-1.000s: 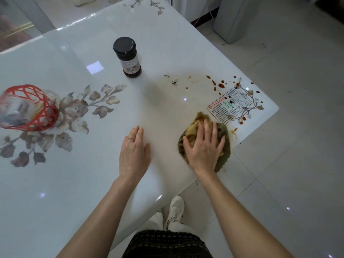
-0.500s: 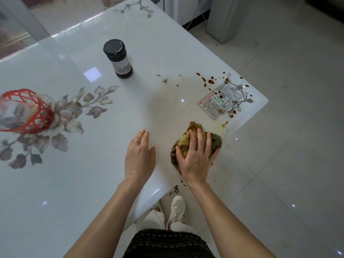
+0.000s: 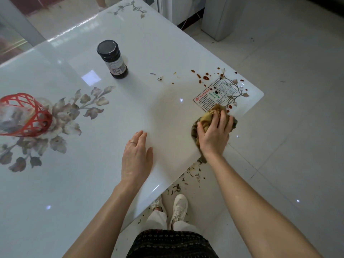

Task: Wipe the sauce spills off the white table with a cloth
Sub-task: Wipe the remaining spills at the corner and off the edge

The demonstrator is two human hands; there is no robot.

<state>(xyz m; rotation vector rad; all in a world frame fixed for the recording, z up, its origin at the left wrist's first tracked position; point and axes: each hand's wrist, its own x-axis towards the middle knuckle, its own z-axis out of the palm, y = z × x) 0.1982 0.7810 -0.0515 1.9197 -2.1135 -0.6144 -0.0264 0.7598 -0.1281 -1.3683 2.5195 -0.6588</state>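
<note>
My right hand (image 3: 214,134) presses a bunched olive-yellow cloth (image 3: 208,118) onto the white table (image 3: 149,43) at its near right edge, fingers curled over the cloth. Dark red sauce spills (image 3: 205,77) dot the table just beyond, around a printed label (image 3: 215,95) at the corner. My left hand (image 3: 136,157) lies flat on the table to the left of the cloth, fingers straight, holding nothing.
A dark sauce jar (image 3: 112,59) with a black lid stands upright mid-table. A red lattice basket (image 3: 22,115) sits at the left edge. Small debris (image 3: 160,78) lies near the spills. Scraps litter the tiled floor (image 3: 186,177) by my white shoes.
My right hand has slid the cloth along the table edge towards the corner, up to the printed label. My left hand stayed flat on the table.
</note>
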